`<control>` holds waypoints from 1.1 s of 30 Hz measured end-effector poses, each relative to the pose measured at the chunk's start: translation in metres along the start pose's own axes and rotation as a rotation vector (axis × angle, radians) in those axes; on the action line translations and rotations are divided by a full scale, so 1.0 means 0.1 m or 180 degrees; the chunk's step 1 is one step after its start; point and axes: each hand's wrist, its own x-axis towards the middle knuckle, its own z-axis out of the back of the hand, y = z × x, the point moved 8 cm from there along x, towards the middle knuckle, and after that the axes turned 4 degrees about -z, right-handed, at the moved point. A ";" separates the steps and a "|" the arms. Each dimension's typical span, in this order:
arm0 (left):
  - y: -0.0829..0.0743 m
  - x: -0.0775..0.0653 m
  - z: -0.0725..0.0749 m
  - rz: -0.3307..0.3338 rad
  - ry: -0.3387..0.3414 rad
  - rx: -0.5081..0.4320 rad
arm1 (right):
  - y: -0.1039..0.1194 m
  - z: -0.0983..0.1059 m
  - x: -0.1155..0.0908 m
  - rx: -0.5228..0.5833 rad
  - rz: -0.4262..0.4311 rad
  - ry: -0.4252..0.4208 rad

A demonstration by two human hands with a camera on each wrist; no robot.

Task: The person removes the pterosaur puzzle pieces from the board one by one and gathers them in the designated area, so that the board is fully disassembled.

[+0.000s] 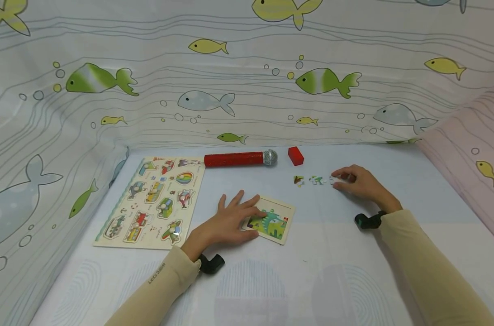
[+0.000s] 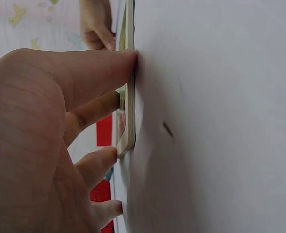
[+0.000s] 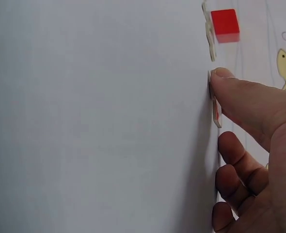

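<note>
Fingers of the left hand (image 1: 230, 222) are spread wide and nearly straight, resting on the small dinosaur board (image 1: 289, 220) near the middle of the worktop (image 1: 324, 253). Up toward the far edge, right of the middle, the right hand (image 1: 356, 183) bends its thumb and finger round a puzzle piece (image 1: 332, 179) in what looks like a small pinch. Two loose pieces (image 1: 317, 180) lie just beside it. This looks like the picking-up step; next seems to need a gentle lift, then a trip to the board.
</note>
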 end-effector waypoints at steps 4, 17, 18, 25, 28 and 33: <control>0.00 0.00 0.00 -0.0004 0.0002 0.0018 | 0.00 0.00 -0.01 0.0017 0.0013 0.0002; 0.01 -0.01 0.01 -0.0013 -0.0017 0.0020 | 0.05 0.03 -0.05 0.0263 -0.0073 -0.0264; 0.01 -0.01 0.01 -0.0017 -0.0023 0.0023 | 0.06 0.03 -0.06 0.0276 -0.0051 -0.0309; 0.00 -0.01 0.03 0.0007 -0.0033 0.0048 | 0.21 0.01 -0.09 0.0281 0.0018 -0.0422; -0.01 -0.01 0.04 -0.0011 -0.0050 0.0061 | 0.30 0.00 -0.08 0.0275 0.0064 -0.0414; -0.01 -0.01 0.04 -0.0021 -0.0060 0.0084 | 0.48 -0.03 -0.08 0.0287 0.0242 -0.0384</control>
